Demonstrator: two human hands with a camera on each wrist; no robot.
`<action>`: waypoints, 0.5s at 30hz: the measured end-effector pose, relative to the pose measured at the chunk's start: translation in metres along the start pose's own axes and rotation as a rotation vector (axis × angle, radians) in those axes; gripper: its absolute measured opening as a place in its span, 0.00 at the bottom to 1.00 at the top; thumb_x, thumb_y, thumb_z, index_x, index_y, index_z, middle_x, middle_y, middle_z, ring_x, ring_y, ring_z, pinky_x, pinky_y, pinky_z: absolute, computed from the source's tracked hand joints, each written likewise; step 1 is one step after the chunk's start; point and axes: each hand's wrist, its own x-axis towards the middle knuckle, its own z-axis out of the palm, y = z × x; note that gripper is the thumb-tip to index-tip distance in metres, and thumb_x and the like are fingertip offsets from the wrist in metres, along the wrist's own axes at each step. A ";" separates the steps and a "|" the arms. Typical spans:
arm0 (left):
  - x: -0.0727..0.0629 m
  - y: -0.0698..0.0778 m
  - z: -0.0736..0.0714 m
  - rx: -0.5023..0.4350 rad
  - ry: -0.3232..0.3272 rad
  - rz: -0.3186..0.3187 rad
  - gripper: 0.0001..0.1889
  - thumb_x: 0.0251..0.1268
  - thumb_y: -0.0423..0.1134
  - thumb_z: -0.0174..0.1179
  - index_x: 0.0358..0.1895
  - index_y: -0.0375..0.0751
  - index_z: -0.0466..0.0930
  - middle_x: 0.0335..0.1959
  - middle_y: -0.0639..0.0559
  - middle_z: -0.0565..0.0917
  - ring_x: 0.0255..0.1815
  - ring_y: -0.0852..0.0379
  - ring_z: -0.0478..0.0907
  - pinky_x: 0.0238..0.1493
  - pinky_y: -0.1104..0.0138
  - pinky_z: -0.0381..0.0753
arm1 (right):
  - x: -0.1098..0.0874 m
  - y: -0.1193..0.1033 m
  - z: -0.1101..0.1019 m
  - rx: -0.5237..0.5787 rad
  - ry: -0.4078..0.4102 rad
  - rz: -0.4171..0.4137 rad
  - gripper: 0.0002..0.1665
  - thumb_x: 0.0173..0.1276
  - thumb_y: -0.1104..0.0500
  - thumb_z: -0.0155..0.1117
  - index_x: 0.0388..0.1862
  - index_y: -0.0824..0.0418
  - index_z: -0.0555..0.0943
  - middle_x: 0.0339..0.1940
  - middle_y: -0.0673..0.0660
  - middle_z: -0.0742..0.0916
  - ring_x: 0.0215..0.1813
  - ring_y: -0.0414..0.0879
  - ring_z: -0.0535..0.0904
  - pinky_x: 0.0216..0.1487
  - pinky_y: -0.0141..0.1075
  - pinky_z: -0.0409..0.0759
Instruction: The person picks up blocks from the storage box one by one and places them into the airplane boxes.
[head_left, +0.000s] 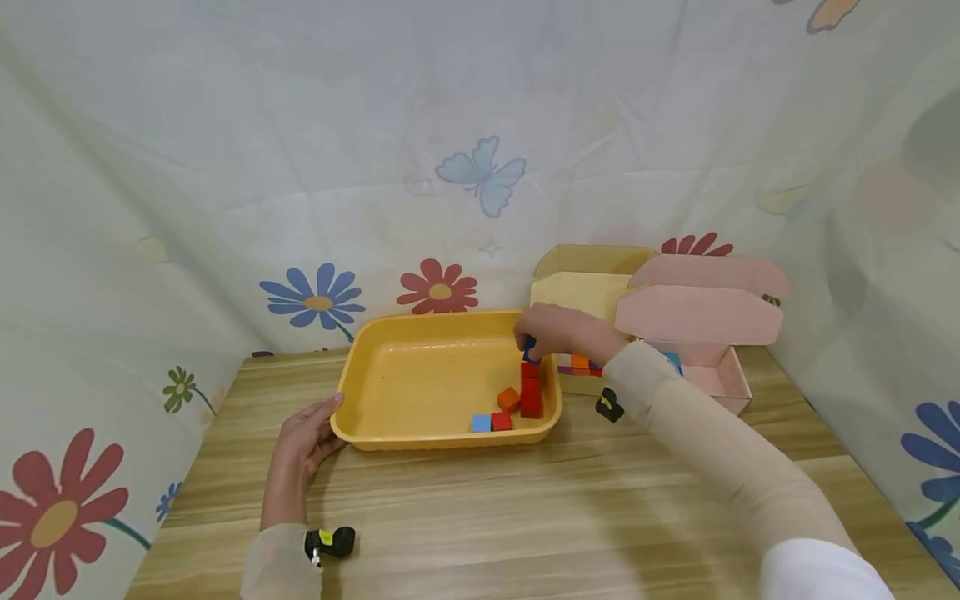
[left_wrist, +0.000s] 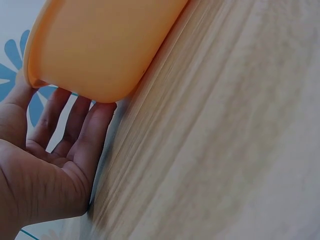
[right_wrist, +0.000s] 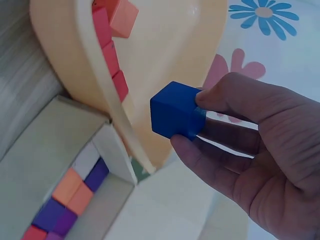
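Note:
My right hand (head_left: 551, 329) pinches a dark blue cube (right_wrist: 176, 110) between thumb and fingertips, over the right end of a yellow plastic tray (head_left: 420, 383). Just below it, red cubes (head_left: 530, 392) stand in a row along the tray's right wall. An orange cube (head_left: 508, 399), a light blue cube (head_left: 482, 423) and another red cube (head_left: 502, 421) lie in the tray to the left of that row. My left hand (head_left: 303, 433) holds the tray's front left corner, thumb at the rim and fingertips against the outer wall (left_wrist: 95, 65).
Right of the tray stands a pale yellow box (head_left: 588, 383) with its lid up, holding several coloured cubes (right_wrist: 72, 192). Beside it is a pink box (head_left: 723, 375), lid also raised, with a blue item (head_left: 673, 360) inside. A flowered cloth (head_left: 480, 100) hangs behind the wooden table (head_left: 480, 508).

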 end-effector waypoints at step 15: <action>0.001 -0.001 -0.002 -0.040 -0.020 -0.003 0.21 0.61 0.50 0.73 0.53 0.43 0.86 0.38 0.54 0.90 0.41 0.60 0.87 0.43 0.61 0.87 | -0.068 0.047 -0.008 -0.027 0.102 -0.031 0.09 0.64 0.64 0.68 0.44 0.59 0.87 0.39 0.54 0.87 0.37 0.48 0.77 0.45 0.42 0.82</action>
